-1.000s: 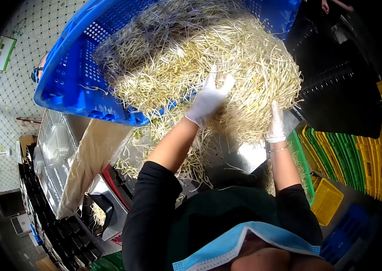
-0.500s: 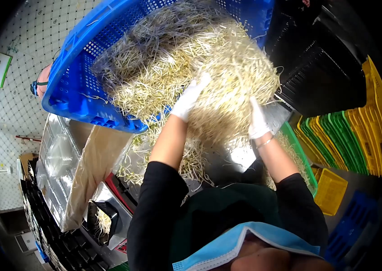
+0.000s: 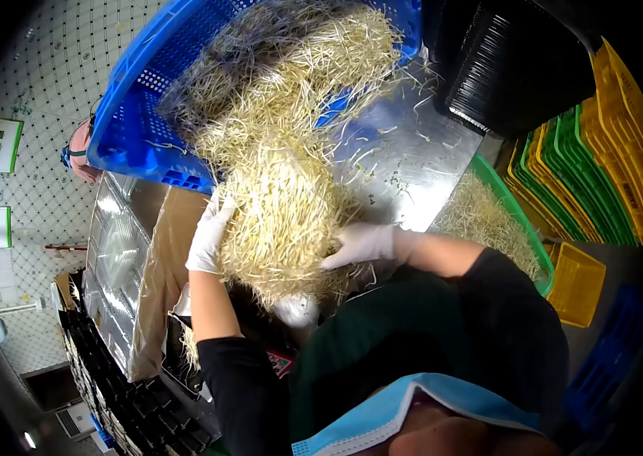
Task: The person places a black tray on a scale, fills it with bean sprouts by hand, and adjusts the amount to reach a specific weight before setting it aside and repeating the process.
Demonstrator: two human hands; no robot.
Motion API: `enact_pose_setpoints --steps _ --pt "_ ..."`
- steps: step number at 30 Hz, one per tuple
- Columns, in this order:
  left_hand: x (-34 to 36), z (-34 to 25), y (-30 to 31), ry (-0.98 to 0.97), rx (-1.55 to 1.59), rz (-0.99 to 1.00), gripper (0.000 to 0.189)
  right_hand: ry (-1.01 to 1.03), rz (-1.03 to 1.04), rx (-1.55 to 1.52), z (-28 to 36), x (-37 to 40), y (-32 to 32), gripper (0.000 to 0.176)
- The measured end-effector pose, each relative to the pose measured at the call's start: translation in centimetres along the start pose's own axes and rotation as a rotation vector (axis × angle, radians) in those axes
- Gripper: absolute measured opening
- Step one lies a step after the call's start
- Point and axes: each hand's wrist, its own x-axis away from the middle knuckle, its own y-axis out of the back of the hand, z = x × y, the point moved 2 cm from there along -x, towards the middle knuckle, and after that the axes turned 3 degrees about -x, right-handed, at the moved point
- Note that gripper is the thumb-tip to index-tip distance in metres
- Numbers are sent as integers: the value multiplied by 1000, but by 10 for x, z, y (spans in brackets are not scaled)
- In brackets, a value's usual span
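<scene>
A big clump of bean sprouts is held between my two gloved hands, just in front of the blue crate. My left hand, in a white glove, presses against the clump's left side. On the other side my right hand grips its lower right, with some fingers buried in the strands. More sprouts fill the perforated blue crate, whose open side faces the metal table. Below the clump, a black tray with sprouts is partly hidden by my left forearm.
To the right stands a green crate with more sprouts. Stacked black trays and yellow and green crates are beyond it. At left are clear plastic lids in a lined box and black containers. Loose sprouts litter the table.
Both hands have carried the sprout clump left and closer to my body. The metal table on the right is now uncovered. My head view has shifted slightly.
</scene>
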Motion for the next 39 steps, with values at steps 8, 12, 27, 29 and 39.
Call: enact_pose_setpoints --steps 8,12,27,29,39 --pt "164 36 -67 -339 -697 -737 54 -176 -874 537 -71 12 193 25" --pt "199 113 -100 -493 -995 -774 68 -277 -1530 13 -117 -17 287 49" --pt "192 156 -98 -286 -580 -928 67 188 -967 282 -127 89 153 50" --pt "173 126 -109 -41 500 -965 72 -116 -1181 743 -146 92 151 56" --pt "164 166 -120 -885 -1457 -655 43 16 -1278 572 -115 -5 238 51"
